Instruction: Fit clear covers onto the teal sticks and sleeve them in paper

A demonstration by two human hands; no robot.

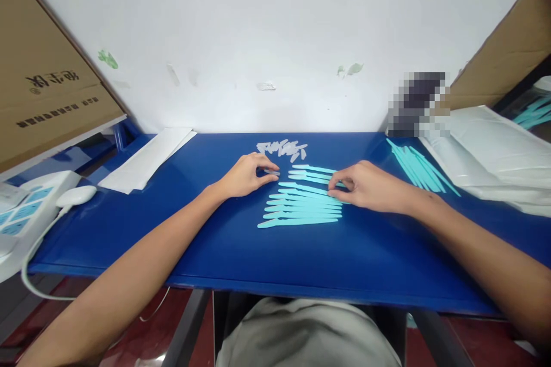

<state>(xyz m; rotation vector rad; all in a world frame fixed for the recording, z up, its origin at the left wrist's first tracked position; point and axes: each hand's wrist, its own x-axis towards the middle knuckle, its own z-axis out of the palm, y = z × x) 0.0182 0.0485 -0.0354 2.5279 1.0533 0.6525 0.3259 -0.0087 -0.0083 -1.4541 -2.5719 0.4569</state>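
Note:
Between the thumb and index finger of my left hand (pixel 244 176) is a small clear plastic blade cover (pixel 272 172). My right hand (pixel 364 184) is closed in a pinch at the handle end of a turquoise eyebrow razor (pixel 303 188), whose head points left toward my left hand. Below it, several more turquoise razors (pixel 297 221) lie side by side in a row, heads to the left. Two or so others (pixel 312 171) lie just above, partly hidden by my right fingers. Behind my left hand is a loose pile of clear covers (pixel 284 149).
More turquoise razors (pixel 422 167) lie in a heap at the right, beside white plastic bags (pixel 482 149). White paper strips (pixel 146 160) lie at the back left. A power strip (pixel 38 212) with a white cable and a cardboard box (pixel 51 69) stand left. A white wall (pixel 258 40) rises behind the blue table (pixel 206 246).

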